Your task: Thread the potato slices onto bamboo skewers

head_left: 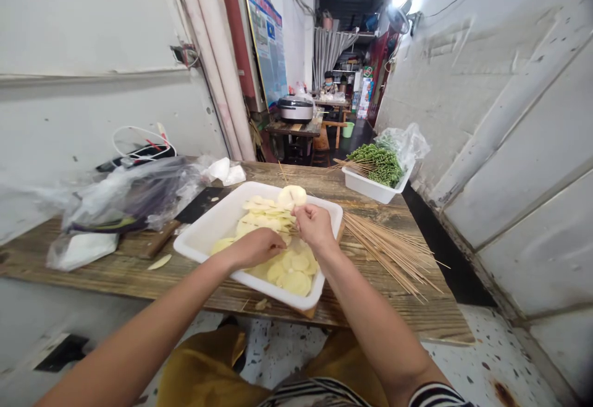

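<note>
Potato slices (296, 282) heaped in a white tray (222, 215) on a wooden table (370, 308).
Left hand (254, 247) and right hand (315, 225) pinch together just above them, their grip too small to tell; bamboo skewers (393, 255) lie right, a plastic bag (130, 200) left, a tub of green vegetables (375, 175) beyond.

Before me, potato slices (296, 282) lie in a tray (197, 243) on the counter (370, 315), skewers (389, 252) to its right (a second tray (370, 189) behind them).

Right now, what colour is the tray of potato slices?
The tray is white, clearest in the head view.
</note>
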A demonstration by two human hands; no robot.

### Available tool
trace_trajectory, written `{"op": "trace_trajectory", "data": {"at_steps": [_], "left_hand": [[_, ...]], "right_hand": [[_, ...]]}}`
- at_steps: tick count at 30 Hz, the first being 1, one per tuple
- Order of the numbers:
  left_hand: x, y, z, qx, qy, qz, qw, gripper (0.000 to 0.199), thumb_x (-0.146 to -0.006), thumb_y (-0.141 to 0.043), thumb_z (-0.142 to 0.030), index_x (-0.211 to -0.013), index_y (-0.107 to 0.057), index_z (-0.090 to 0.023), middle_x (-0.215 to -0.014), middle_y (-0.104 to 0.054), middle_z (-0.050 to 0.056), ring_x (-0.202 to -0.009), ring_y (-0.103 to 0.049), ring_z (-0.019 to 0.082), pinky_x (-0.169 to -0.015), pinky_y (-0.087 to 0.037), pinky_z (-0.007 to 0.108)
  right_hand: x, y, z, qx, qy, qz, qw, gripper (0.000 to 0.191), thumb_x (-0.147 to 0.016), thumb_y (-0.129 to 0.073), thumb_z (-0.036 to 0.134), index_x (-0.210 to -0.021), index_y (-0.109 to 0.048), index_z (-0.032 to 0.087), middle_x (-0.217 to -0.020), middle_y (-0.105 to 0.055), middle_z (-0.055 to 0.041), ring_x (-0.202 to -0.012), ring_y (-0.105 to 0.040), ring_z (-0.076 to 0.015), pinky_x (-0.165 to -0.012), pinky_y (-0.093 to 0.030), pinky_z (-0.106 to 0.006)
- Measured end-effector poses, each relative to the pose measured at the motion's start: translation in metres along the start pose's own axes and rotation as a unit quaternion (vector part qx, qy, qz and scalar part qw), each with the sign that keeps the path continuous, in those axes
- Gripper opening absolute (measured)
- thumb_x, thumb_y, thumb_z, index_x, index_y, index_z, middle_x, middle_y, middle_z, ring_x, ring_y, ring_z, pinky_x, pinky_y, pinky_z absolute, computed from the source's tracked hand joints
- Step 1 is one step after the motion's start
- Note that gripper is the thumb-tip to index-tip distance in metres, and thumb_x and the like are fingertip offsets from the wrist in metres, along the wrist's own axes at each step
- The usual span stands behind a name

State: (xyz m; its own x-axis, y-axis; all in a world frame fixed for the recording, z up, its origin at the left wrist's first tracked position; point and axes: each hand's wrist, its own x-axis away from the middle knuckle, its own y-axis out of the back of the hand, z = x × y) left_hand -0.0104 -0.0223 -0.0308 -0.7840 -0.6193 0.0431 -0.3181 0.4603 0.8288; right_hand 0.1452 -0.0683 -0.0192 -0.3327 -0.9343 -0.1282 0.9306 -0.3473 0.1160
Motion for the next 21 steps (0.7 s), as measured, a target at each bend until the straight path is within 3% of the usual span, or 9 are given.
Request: {"op": "trace_trajectory", "data": {"at_steps": [3,5,9,11,14,18,21], "left_hand": [[0.0,0.005,-0.001,0.089,0.054,-0.1,0.99,0.014,-0.07,-0.059,-0.031,-0.068,-0.069,-0.021,-0.071,-0.07,0.004,-0.066,-0.063,0.019,-0.06,-0.044,0.024],[0.0,0.008,-0.001,0.198,0.124,-0.169,0.957,0.015,-0.069,-0.062,-0.033,-0.072,-0.067,-0.019,-0.069,-0.069,0.004,-0.06,-0.064,0.019,-0.051,-0.044,0.023],[0.0,0.016,0.003,0.424,0.221,-0.309,0.822,0.016,-0.065,-0.068,-0.023,-0.077,-0.061,-0.015,-0.061,-0.064,0.001,-0.053,-0.064,0.016,-0.049,-0.048,0.023],[0.001,0.02,0.008,0.504,0.217,-0.354,0.758,0.015,-0.063,-0.069,-0.014,-0.074,-0.059,-0.013,-0.059,-0.062,0.001,-0.051,-0.062,0.012,-0.052,-0.05,0.021],[0.002,0.027,0.015,0.574,0.205,-0.39,0.69,0.013,-0.063,-0.068,-0.006,-0.069,-0.057,-0.011,-0.058,-0.062,0.001,-0.052,-0.06,0.009,-0.052,-0.049,0.017],[0.003,0.032,0.02,0.613,0.209,-0.444,0.619,0.01,-0.067,-0.066,-0.006,-0.069,-0.057,-0.011,-0.059,-0.061,0.002,-0.056,-0.062,0.01,-0.054,-0.051,0.018],[0.003,0.034,0.019,0.614,0.192,-0.495,0.584,0.008,-0.07,-0.064,-0.007,-0.072,-0.058,-0.012,-0.06,-0.06,0.001,-0.056,-0.061,0.009,-0.057,-0.052,0.019]], "right_hand": [[0.001,0.001,0.003,-0.003,-0.014,0.003,1.0,0.021,-0.076,-0.046,0.025,-0.073,-0.063,0.014,-0.048,-0.049,0.0039,-0.045,-0.044,-0.0083,-0.04,-0.031,-0.016],[0.002,0.001,0.005,-0.005,-0.024,0.015,1.0,0.02,-0.076,-0.045,0.024,-0.073,-0.062,0.014,-0.045,-0.046,0.005,-0.042,-0.042,-0.0077,-0.038,-0.029,-0.016],[0.007,0.001,0.007,-0.002,-0.028,0.067,0.997,0.017,-0.076,-0.046,0.023,-0.068,-0.059,0.015,-0.04,-0.043,0.007,-0.034,-0.036,-0.0058,-0.034,-0.027,-0.015],[0.009,0.001,0.008,0.002,-0.028,0.102,0.994,0.017,-0.075,-0.047,0.022,-0.065,-0.058,0.015,-0.038,-0.042,0.0075,-0.03,-0.033,-0.0051,-0.032,-0.025,-0.016],[0.014,0.002,0.01,0.007,-0.031,0.166,0.986,0.016,-0.075,-0.049,0.022,-0.064,-0.058,0.015,-0.037,-0.043,0.0079,-0.027,-0.031,-0.0044,-0.029,-0.024,-0.015],[0.018,0.004,0.015,0.025,-0.044,0.242,0.969,0.015,-0.075,-0.05,0.022,-0.065,-0.059,0.015,-0.038,-0.043,0.0081,-0.028,-0.033,-0.0042,-0.029,-0.025,-0.014],[0.02,0.004,0.016,0.043,-0.053,0.259,0.964,0.014,-0.074,-0.049,0.02,-0.065,-0.058,0.015,-0.037,-0.043,0.0086,-0.028,-0.032,-0.0038,-0.029,-0.025,-0.014]]}}
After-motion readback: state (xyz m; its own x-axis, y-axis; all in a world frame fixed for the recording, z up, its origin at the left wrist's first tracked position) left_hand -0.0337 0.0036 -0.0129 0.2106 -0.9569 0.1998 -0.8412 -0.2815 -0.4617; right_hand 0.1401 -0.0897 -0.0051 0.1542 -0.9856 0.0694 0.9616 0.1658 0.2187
